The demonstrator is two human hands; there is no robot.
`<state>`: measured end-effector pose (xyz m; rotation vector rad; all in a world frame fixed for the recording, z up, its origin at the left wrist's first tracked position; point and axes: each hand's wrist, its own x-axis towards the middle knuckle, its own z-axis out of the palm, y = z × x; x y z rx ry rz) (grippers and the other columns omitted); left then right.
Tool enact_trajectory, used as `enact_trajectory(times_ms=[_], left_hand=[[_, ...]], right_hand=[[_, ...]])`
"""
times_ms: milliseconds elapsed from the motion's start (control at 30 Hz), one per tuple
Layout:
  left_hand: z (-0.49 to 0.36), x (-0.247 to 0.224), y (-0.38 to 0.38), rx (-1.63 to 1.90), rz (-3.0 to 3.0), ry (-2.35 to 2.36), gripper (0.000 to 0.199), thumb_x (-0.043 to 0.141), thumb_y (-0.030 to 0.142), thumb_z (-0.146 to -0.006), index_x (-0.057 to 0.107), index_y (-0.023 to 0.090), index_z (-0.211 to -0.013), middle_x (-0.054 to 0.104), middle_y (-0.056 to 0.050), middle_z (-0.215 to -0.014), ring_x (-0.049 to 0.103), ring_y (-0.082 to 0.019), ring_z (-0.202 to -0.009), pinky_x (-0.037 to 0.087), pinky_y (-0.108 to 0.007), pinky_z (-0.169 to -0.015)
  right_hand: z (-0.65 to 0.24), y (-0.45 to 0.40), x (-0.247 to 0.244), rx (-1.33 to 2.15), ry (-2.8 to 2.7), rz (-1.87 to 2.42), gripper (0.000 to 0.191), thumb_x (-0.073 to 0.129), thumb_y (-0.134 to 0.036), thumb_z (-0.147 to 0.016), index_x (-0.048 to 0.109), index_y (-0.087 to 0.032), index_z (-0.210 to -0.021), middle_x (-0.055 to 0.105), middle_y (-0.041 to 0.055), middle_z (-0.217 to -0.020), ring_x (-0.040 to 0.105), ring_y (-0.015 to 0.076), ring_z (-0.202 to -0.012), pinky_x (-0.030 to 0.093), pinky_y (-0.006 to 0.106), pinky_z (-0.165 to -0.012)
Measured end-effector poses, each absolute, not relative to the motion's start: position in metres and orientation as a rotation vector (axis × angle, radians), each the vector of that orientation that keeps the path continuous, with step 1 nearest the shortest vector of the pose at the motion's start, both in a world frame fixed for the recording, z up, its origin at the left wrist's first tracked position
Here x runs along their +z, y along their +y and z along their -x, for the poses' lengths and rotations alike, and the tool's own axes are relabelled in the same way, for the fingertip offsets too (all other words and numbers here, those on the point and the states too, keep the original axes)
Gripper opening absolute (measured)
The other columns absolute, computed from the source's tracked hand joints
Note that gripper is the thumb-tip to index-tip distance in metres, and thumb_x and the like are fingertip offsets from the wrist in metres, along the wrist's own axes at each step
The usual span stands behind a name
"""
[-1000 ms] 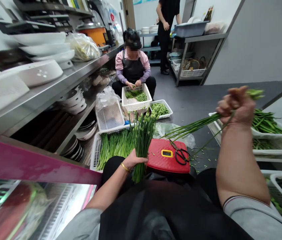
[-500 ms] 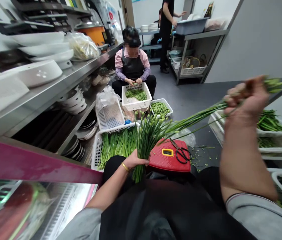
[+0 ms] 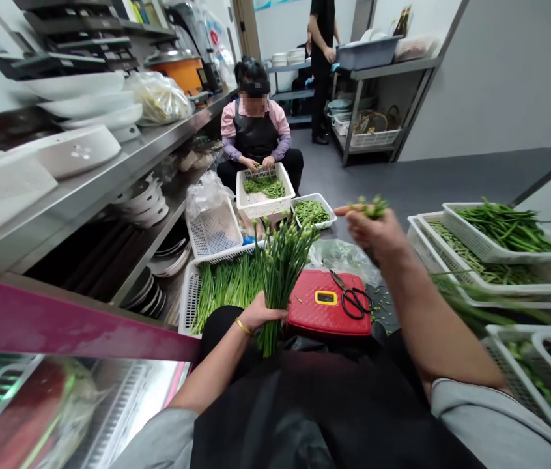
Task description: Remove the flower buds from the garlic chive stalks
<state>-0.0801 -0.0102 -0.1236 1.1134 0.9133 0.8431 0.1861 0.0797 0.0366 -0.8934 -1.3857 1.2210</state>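
My left hand (image 3: 266,311), with a gold bracelet at the wrist, is wrapped round an upright bunch of flowering chives (image 3: 282,264), buds at the top. My right hand (image 3: 373,231) is raised to the right of it, closed on a smaller bunch of flowering chives (image 3: 372,207) near the buds. Blurred stems from this bunch trail out behind my forearm. Between the hands and lower down lies a red lidded box (image 3: 305,306), with black-handled scissors (image 3: 352,301) on top. Left of the upright bunch, a white basket (image 3: 188,293) holds many more long green stems.
A co-worker (image 3: 258,130) sits opposite with hands over a white basket (image 3: 256,207) of cut greens. Baskets of green vegetables (image 3: 500,286) are stacked at right. A steel shelf with dishes (image 3: 158,143) runs along the left. Another person (image 3: 322,71) stands at the back.
My right hand has swung down and left with its chives, which are now apart from the bunch in my left hand. The left hand stays nearly where it was.
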Motion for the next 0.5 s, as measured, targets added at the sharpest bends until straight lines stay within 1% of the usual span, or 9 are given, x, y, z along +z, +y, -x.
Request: enact_trajectory(times_ms=[67, 133, 200, 267, 367, 467, 500], left_hand=[[0.077, -0.122, -0.011, 0.813, -1.143, 0.920, 0.042, 0.086, 0.032, -0.053, 0.063, 0.009, -0.079, 0.062, -0.001, -0.060, 0.057, -0.012, -0.050, 0.046, -0.025, -0.052], [0.074, -0.119, -0.011, 0.788, -1.176, 0.924, 0.040, 0.086, 0.030, -0.053, 0.063, 0.009, -0.078, 0.062, -0.001, -0.060, 0.057, -0.011, -0.051, 0.046, -0.024, -0.052], [0.072, -0.118, -0.012, 0.773, -1.181, 0.918, 0.039, 0.086, 0.029, -0.053, 0.063, 0.009, -0.078, 0.063, -0.001, -0.061, 0.057, -0.011, -0.051, 0.045, -0.024, -0.052], [0.071, -0.117, -0.011, 0.780, -1.159, 0.903, 0.041, 0.086, 0.030, -0.052, 0.063, 0.010, -0.080, 0.063, -0.001, -0.060, 0.056, -0.011, -0.050, 0.045, -0.024, -0.051], [0.075, -0.118, -0.009, 0.797, -1.165, 0.861, 0.041, 0.086, 0.033, -0.053, 0.063, 0.009, -0.077, 0.062, -0.001, -0.057, 0.056, -0.012, -0.050, 0.045, -0.024, -0.051], [0.081, -0.120, -0.007, 0.784, -1.211, 0.832, 0.039, 0.086, 0.033, -0.054, 0.062, 0.009, -0.073, 0.062, -0.002, -0.058, 0.056, -0.012, -0.052, 0.044, -0.024, -0.052], [0.084, -0.122, -0.008, 0.779, -1.213, 0.832, 0.040, 0.086, 0.033, -0.053, 0.062, 0.009, -0.073, 0.062, -0.003, -0.058, 0.056, -0.012, -0.052, 0.044, -0.024, -0.051]], right_hand=[[-0.156, 0.076, 0.028, 1.380, -1.351, 0.872, 0.054, 0.081, -0.057, -0.055, 0.064, -0.013, -0.081, 0.031, -0.0105, -0.045, 0.022, 0.0019, -0.037, 0.012, 0.021, -0.036], [-0.141, 0.074, 0.023, 1.500, -1.329, 0.870, 0.049, 0.083, -0.053, -0.054, 0.061, -0.014, -0.075, 0.033, -0.0096, -0.046, 0.023, 0.0015, -0.038, 0.011, 0.021, -0.036], [-0.137, 0.073, 0.022, 1.507, -1.310, 0.875, 0.044, 0.084, -0.049, -0.054, 0.058, -0.016, -0.067, 0.033, -0.0089, -0.047, 0.023, 0.0019, -0.038, 0.011, 0.022, -0.036], [-0.142, 0.075, 0.027, 1.385, -1.260, 0.850, 0.041, 0.083, -0.048, -0.056, 0.056, -0.018, -0.065, 0.031, -0.0085, -0.046, 0.023, 0.0027, -0.039, 0.012, 0.023, -0.037], [-0.168, 0.084, 0.046, 1.070, -1.069, 0.753, 0.038, 0.081, -0.050, -0.059, 0.056, -0.021, -0.064, 0.026, -0.0082, -0.045, 0.021, 0.0046, -0.040, 0.012, 0.025, -0.038], [-0.229, 0.098, 0.073, 0.771, -0.881, 0.672, 0.045, 0.080, -0.054, -0.057, 0.047, -0.025, -0.059, 0.023, -0.0072, -0.050, 0.018, 0.0067, -0.044, 0.011, 0.026, -0.040], [-0.255, 0.103, 0.081, 0.686, -0.866, 0.670, 0.047, 0.078, -0.057, -0.059, 0.043, -0.025, -0.059, 0.023, -0.0065, -0.053, 0.019, 0.0074, -0.045, 0.011, 0.026, -0.041]])
